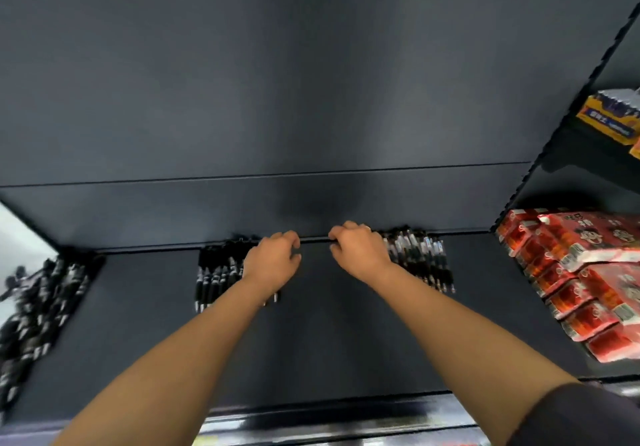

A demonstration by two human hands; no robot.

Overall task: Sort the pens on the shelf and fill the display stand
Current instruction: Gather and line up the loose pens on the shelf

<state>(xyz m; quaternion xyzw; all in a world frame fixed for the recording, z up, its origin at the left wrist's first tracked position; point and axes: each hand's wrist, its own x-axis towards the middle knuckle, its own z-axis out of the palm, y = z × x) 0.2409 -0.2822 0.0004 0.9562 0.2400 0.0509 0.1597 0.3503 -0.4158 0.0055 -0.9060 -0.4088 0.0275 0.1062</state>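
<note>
pen pile (34,300): blurred, cut by left edge | pen row (214,272): partly behind left hand (273,262)

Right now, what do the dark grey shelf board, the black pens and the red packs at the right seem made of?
Dark grey shelf board: likely painted sheet metal, matte with a faint sheen and straight seams. Black pens with clear barrel sections: probably plastic, given glossy glints, though blurred. Red and white packs: seemingly thin plastic film, shiny with crinkled highlights.
</note>
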